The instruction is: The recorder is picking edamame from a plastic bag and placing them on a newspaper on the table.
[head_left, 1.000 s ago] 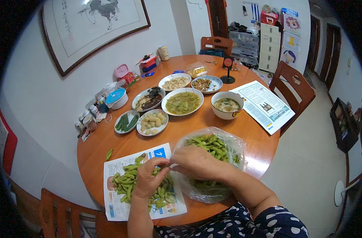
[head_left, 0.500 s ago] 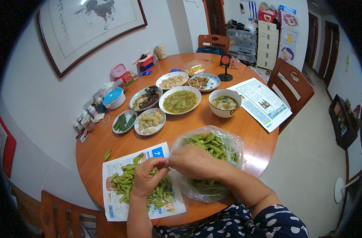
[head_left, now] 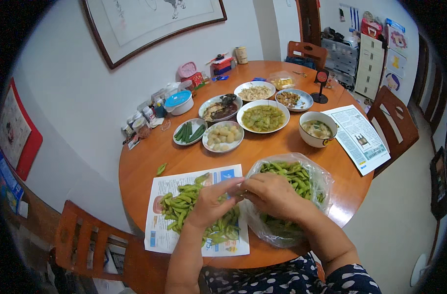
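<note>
My left hand [head_left: 211, 201] and my right hand [head_left: 272, 193] meet fingertip to fingertip over the near left rim of a clear plastic bag [head_left: 325, 185]. Both are closed in a pinch; whatever is between the fingers is too small or hidden to name. Green soybean pods [head_left: 298, 176] fill the bag, partly covered by my right hand and forearm. To the left, a loose heap of more pods [head_left: 179, 208] lies on a newspaper sheet [head_left: 157, 186], partly behind my left hand and wrist. One single pod [head_left: 161, 169] rests on the bare wood beyond the paper.
On the round wooden table [head_left: 140, 166] stand several dishes, among them peeled pale pieces [head_left: 223, 137], a green stew [head_left: 263, 117] and a soup bowl [head_left: 317, 139]. Jars and a blue-lidded tub [head_left: 178, 99] line the wall side. Printed paper [head_left: 360, 139] overhangs the right edge.
The view has swung left, so the table sits further right. My hands stay together at the bag, with the left fingers stretched a little more toward the right ones.
</note>
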Demonstrator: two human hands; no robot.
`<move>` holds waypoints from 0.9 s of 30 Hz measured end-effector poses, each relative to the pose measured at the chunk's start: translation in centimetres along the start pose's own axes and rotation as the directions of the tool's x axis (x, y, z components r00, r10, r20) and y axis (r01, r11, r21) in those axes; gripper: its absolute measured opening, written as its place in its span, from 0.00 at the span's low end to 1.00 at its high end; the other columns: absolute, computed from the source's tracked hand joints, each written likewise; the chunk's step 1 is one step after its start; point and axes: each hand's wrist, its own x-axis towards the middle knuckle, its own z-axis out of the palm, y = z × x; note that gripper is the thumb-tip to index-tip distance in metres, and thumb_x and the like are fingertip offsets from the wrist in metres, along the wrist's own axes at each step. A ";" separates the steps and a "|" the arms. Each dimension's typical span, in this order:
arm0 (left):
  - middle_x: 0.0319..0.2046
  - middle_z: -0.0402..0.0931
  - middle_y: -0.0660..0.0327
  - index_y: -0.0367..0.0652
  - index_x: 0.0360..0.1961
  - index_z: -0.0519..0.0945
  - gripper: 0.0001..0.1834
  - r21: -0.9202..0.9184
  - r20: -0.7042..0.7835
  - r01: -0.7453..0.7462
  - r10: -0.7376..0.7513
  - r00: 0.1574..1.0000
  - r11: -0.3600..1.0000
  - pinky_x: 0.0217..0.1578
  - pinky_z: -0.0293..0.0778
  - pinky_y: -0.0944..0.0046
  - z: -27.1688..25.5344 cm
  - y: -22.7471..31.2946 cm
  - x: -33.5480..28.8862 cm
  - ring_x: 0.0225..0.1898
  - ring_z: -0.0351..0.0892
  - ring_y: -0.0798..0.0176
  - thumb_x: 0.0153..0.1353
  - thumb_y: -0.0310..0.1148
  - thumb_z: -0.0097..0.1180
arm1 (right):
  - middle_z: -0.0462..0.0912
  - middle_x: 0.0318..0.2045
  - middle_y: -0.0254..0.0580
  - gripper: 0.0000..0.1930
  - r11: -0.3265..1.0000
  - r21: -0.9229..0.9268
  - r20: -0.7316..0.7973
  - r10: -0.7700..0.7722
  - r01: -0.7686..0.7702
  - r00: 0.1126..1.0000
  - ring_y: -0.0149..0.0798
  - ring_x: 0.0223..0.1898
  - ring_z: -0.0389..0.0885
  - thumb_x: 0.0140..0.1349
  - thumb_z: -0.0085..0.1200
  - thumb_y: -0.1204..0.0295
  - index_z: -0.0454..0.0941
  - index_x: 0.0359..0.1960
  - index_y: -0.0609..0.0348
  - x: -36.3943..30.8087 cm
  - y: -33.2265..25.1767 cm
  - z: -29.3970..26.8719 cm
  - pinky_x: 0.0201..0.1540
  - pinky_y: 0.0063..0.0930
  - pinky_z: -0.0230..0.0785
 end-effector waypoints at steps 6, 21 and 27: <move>0.45 0.88 0.55 0.43 0.63 0.82 0.29 0.086 -0.027 -0.047 0.049 0.998 0.995 0.49 0.81 0.59 -0.1 0.8 0.1 0.46 0.87 0.60 0.58 0.22 0.70 | 0.84 0.35 0.45 0.06 0.999 0.050 -0.038 -0.020 0.022 0.999 0.55 0.40 0.85 0.61 0.62 0.78 0.82 0.39 0.56 0.2 0.6 -1.3 0.42 0.47 0.77; 0.47 0.86 0.50 0.37 0.49 0.87 0.13 0.399 -0.233 0.227 -0.141 0.962 0.889 0.54 0.79 0.54 -2.4 -2.6 0.3 0.51 0.86 0.48 0.65 0.30 0.65 | 0.82 0.34 0.50 0.05 0.930 -0.234 -0.073 0.274 -0.284 0.959 0.58 0.41 0.84 0.56 0.57 0.80 0.84 0.32 0.61 -1.4 3.9 -4.8 0.45 0.49 0.77; 0.45 0.86 0.52 0.38 0.43 0.88 0.10 0.563 -0.128 0.086 -0.016 0.992 0.822 0.52 0.78 0.48 -2.6 -3.5 -0.2 0.49 0.84 0.43 0.63 0.28 0.63 | 0.84 0.36 0.51 0.04 0.925 -0.295 -0.003 0.251 -0.240 0.968 0.57 0.44 0.85 0.52 0.59 0.77 0.85 0.30 0.59 -1.8 4.4 -4.1 0.50 0.50 0.77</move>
